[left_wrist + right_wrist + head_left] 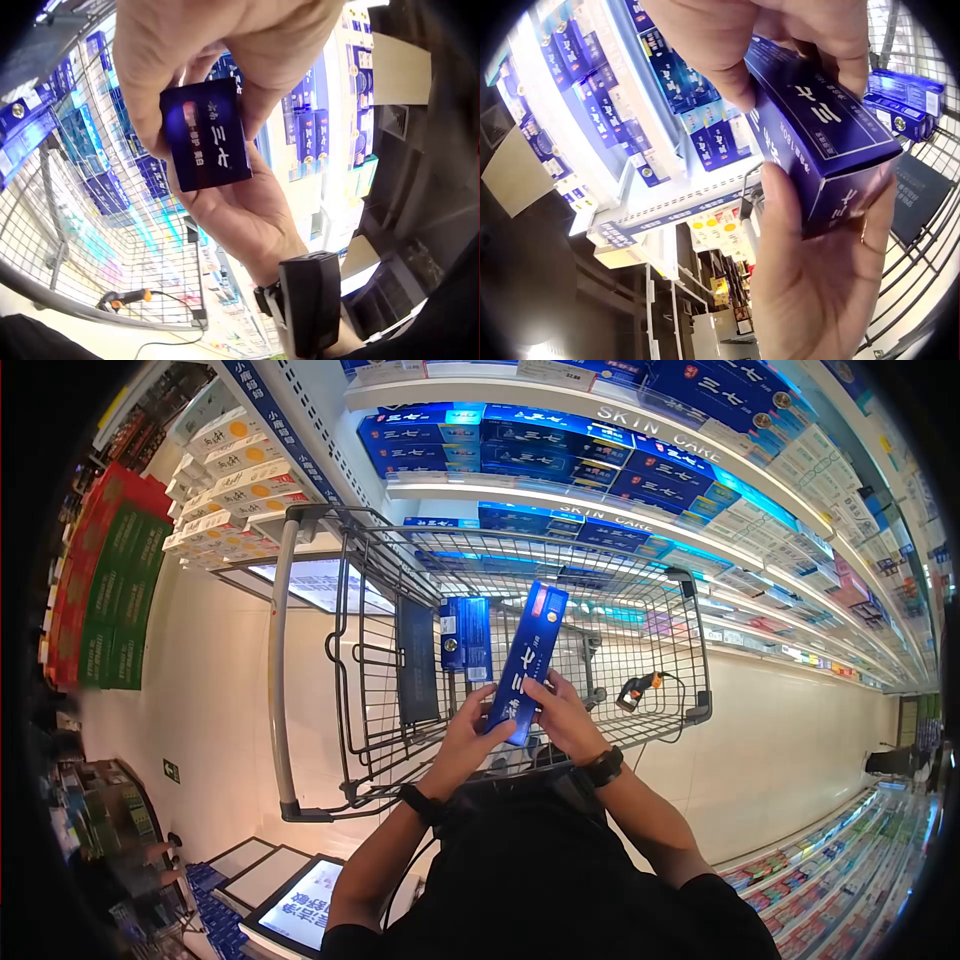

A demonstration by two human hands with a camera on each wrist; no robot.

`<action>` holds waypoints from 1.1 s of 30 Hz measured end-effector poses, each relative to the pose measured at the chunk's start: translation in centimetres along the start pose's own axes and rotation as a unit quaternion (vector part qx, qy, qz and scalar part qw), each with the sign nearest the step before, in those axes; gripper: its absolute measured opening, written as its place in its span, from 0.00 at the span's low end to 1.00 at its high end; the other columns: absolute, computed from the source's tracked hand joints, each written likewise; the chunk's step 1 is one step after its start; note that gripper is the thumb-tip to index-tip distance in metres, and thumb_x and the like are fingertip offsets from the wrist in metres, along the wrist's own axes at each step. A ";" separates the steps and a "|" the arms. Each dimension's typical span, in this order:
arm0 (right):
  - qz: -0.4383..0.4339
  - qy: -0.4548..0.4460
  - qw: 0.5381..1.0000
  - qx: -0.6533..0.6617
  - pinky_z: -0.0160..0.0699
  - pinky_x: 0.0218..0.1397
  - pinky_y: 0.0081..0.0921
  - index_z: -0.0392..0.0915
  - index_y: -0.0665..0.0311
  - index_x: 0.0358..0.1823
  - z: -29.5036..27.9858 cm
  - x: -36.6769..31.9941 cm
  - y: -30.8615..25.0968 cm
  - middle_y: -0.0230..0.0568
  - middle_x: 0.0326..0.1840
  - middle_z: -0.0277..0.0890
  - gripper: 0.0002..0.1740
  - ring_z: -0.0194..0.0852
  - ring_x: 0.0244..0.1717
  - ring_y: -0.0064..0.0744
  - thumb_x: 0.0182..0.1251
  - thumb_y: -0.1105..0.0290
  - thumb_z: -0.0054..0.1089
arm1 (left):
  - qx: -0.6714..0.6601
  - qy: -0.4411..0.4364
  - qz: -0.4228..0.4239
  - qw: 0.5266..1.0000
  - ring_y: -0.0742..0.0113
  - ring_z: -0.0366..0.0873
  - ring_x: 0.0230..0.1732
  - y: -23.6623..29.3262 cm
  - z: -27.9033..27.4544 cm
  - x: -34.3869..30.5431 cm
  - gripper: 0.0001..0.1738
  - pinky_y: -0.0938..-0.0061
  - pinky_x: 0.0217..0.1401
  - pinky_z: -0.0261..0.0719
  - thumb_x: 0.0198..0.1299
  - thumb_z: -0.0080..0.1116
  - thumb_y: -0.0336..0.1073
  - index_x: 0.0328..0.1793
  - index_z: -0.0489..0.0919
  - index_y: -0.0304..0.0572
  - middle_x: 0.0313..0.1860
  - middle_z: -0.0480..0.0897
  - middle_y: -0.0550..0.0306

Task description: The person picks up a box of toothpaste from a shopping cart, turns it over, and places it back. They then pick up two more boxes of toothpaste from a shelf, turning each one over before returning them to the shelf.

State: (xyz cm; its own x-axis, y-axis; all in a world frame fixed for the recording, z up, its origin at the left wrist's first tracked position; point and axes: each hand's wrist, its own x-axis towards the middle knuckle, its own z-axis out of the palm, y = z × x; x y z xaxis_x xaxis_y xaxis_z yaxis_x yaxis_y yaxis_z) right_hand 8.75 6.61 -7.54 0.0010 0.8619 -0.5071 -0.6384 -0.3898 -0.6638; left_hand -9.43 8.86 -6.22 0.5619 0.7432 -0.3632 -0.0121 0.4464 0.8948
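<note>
Close up, my left hand (470, 732) and right hand (562, 716) pinch the near end of the box (528, 655), fingers curled round its edges, so it slants up beyond them over the cart (692, 645); squeezing both long edges evenly should, I judge, stop it twisting.

The count runs to one cart (279, 660), one held box (527, 660), two loose boxes (465, 638) lying in the cart, one left hand (470, 730) and one right hand (560, 715), two wrist straps (606, 765), one scanner (637, 690), one screen (305, 905), and shelf stock (560, 460) too plentiful to count.
</note>
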 end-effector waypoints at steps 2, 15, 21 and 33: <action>0.035 -0.007 0.999 -0.024 0.78 0.54 0.32 0.58 0.70 0.66 -1.1 1.9 0.3 0.41 0.51 0.76 0.35 0.77 0.50 0.28 0.64 0.64 0.65 | 0.062 0.013 0.009 0.998 0.59 0.76 0.57 -1.2 -0.6 -0.1 0.40 0.68 0.57 0.76 0.59 0.65 0.36 0.74 0.58 0.33 0.58 0.76 0.41; 0.093 0.052 0.974 -0.201 0.79 0.47 0.31 0.65 0.77 0.58 -11.2 22.8 11.7 0.49 0.47 0.77 0.30 0.78 0.44 0.35 0.59 0.71 0.67 | 0.510 0.072 0.014 0.857 0.45 0.76 0.53 -5.8 -3.5 -2.7 0.24 0.59 0.56 0.76 0.57 0.63 0.36 0.59 0.74 0.37 0.51 0.80 0.42; 0.109 0.103 0.966 -0.213 0.78 0.47 0.31 0.68 0.78 0.56 -11.2 27.2 14.8 0.50 0.45 0.79 0.28 0.79 0.43 0.36 0.57 0.71 0.68 | 0.524 0.077 0.018 0.848 0.48 0.79 0.46 -5.3 -2.5 -2.9 0.19 0.60 0.50 0.77 0.56 0.62 0.33 0.54 0.76 0.37 0.44 0.82 0.48; 0.010 0.112 0.880 -0.462 0.78 0.49 0.35 0.73 0.77 0.52 -11.3 29.5 17.8 0.56 0.44 0.81 0.31 0.81 0.45 0.45 0.53 0.61 0.72 | 0.524 0.083 0.014 0.848 0.50 0.81 0.44 -5.5 -2.5 -2.6 0.16 0.63 0.46 0.81 0.55 0.64 0.32 0.50 0.79 0.37 0.43 0.82 0.47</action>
State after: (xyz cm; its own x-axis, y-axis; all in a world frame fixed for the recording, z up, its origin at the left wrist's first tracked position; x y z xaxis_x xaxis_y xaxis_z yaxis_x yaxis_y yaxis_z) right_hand 6.14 21.40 -40.54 0.2136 0.8065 -0.5513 0.2575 -0.5908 -0.7646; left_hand -12.89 5.75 -10.88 0.4486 0.8451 -0.2908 0.7663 -0.1963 0.6117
